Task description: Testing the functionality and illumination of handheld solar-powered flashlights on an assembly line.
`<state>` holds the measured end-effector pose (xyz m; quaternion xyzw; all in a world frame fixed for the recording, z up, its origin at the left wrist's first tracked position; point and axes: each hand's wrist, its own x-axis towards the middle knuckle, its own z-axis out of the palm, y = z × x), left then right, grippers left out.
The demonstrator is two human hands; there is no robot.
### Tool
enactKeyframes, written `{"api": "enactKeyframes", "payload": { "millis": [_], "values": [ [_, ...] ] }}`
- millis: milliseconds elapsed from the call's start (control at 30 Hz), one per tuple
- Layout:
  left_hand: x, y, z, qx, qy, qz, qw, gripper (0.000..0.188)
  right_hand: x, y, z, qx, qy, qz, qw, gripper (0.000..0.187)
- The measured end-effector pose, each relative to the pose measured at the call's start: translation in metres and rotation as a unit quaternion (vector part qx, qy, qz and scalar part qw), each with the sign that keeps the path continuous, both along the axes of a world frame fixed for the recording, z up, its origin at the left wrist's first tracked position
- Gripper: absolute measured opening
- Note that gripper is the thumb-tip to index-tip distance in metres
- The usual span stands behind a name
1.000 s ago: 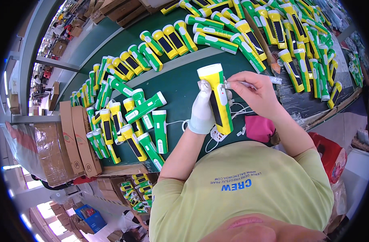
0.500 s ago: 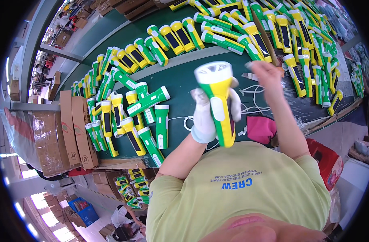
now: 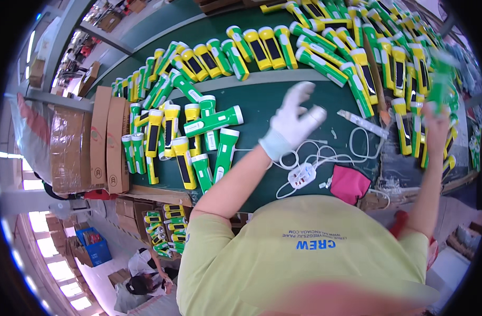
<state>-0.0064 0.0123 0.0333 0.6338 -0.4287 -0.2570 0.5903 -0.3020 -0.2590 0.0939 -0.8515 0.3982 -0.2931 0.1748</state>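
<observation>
My left hand (image 3: 296,118), in a white glove, hovers over the green table (image 3: 262,95) with its fingers apart and nothing in them. Far out to the right, my bare right hand (image 3: 436,120) grips a green flashlight (image 3: 442,81), smeared by motion, above a dense pile of flashlights. Under my left wrist lie a white power strip (image 3: 302,175) and its looped cables. Left of them is a cluster of green-and-yellow flashlights, one green flashlight (image 3: 214,121) lying across others. Several yellow ones show dark panels on their sides.
A curved row of flashlights (image 3: 262,50) runs along the raised back ledge. A pink pouch (image 3: 350,184) lies by the near edge. Tall cardboard cartons (image 3: 117,142) stand at the left end. Beyond the table at lower left, another person (image 3: 146,271) bends near boxed flashlights (image 3: 167,229).
The flashlight that was in my left hand is gone from it, and that hand's fingers have spread. My right hand, empty before, has swung far right and now has a flashlight.
</observation>
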Motion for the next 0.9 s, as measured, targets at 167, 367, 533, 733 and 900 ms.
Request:
{"api": "enactKeyframes", "payload": {
  "millis": [167,367,533,733,900],
  "values": [
    [0.134,0.001,-0.025,0.188,-0.384,0.276,0.861,0.065,-0.073,-0.093,-0.041,-0.071,0.297,-0.28,0.91,0.068],
    [0.194,-0.025,-0.059,0.399,-0.385,0.291,0.779,0.081,-0.144,-0.153,-0.085,-0.032,0.323,-0.321,0.89,0.067],
    [0.214,0.006,-0.056,0.006,0.088,0.317,0.944,0.036,-0.184,-0.154,-0.103,-0.088,0.284,-0.309,0.903,0.054],
    [0.145,0.05,-0.004,-0.084,0.492,0.179,0.848,0.037,-0.074,-0.052,-0.041,0.012,-0.159,-0.027,0.987,0.023],
    [0.056,0.059,0.053,0.06,0.273,-0.072,0.957,0.048,0.067,0.093,-0.008,0.13,-0.135,0.176,0.966,0.029]
  ]
}}
